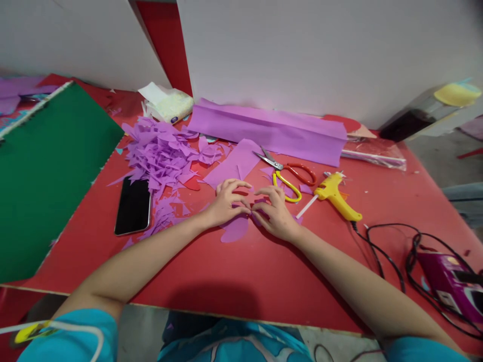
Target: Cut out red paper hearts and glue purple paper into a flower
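Observation:
My left hand and my right hand meet over the middle of the red table, their fingertips almost touching. Each pinches, between thumb and fingers, part of a small purple paper-like piece, mostly hidden by the hands. A rounded purple cut-out lies below the left hand. Just beyond both hands rests a flat purple strip. Open scissors with one red and one yellow handle lie beyond my right hand. To its right is a yellow glue gun with a white glue stick in its back.
A heap of purple cut-outs lies left, beside a black phone and a tissue pack. A folded purple sheet lies along the white wall. A green board covers the left side; a black cable trails right.

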A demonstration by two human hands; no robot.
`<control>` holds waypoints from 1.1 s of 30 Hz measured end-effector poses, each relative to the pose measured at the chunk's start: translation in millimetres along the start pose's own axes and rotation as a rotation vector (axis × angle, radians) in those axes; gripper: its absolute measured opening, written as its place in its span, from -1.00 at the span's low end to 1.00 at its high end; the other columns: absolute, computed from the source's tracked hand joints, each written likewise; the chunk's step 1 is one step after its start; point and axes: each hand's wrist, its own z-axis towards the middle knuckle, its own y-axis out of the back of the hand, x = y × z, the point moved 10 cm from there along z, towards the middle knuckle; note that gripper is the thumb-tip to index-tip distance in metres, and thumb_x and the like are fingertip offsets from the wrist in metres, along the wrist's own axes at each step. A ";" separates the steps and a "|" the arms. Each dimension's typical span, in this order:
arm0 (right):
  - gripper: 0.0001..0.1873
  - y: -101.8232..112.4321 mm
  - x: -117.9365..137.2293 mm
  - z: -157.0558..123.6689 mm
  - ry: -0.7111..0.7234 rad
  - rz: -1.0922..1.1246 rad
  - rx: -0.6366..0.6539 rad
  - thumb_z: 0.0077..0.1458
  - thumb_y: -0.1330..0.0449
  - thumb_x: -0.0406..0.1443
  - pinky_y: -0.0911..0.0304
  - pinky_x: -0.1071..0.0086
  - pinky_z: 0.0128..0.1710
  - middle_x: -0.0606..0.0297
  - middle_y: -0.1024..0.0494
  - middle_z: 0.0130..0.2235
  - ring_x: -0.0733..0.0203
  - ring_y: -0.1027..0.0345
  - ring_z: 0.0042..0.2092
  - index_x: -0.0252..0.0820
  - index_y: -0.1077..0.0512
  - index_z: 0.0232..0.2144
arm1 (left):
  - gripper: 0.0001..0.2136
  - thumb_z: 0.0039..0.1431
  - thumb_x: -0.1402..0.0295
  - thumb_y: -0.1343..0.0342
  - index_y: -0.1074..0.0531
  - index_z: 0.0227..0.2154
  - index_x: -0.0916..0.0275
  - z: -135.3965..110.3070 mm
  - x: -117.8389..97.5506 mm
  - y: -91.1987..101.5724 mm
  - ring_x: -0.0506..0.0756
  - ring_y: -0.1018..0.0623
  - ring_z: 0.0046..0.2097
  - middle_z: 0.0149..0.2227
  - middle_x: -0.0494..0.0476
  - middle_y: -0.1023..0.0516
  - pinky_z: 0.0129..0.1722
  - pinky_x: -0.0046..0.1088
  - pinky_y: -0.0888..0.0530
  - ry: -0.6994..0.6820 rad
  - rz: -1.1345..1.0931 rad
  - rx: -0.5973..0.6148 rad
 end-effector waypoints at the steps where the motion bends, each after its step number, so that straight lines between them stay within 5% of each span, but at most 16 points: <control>1: -0.91 0.3 0.7 0.1 0.002 0.004 -0.002 0.06 -0.10 -0.36 -0.10 0.03 -0.04 0.13 -0.30 -0.10 0.02 -0.08 -0.01 -0.17 -0.41 -0.41 | -0.90 -0.05 0.25 -0.22 -0.52 -0.52 0.14 -0.1 -0.9 0.2 0.17 -0.25 0.08 -0.01 0.09 -0.39 0.07 -0.10 -0.15 -0.004 0.005 -0.001; 16: -0.91 3.7 3.2 -0.5 -0.002 0.111 -0.004 0.06 -0.09 -0.34 -0.10 0.05 -0.04 0.13 -0.32 -0.13 0.05 -0.12 -0.03 -0.18 -0.40 -0.43 | -0.85 0.12 0.27 -0.03 -0.45 -0.42 0.21 -12.5 -26.8 1.2 0.23 -0.18 0.10 0.01 0.15 -0.38 0.07 -0.11 -0.10 -0.213 0.266 -0.109; 33: -0.88 11.6 20.8 0.8 0.085 0.203 -0.045 0.08 -0.06 -0.38 -0.15 0.10 -0.06 0.14 -0.30 -0.18 0.11 -0.16 -0.07 -0.18 -0.38 -0.44 | -0.79 0.11 0.28 0.01 -0.39 -0.26 0.27 -14.8 -29.6 -8.7 0.26 -0.22 0.08 -0.02 0.27 -0.38 0.03 -0.09 -0.10 -0.252 0.326 -0.054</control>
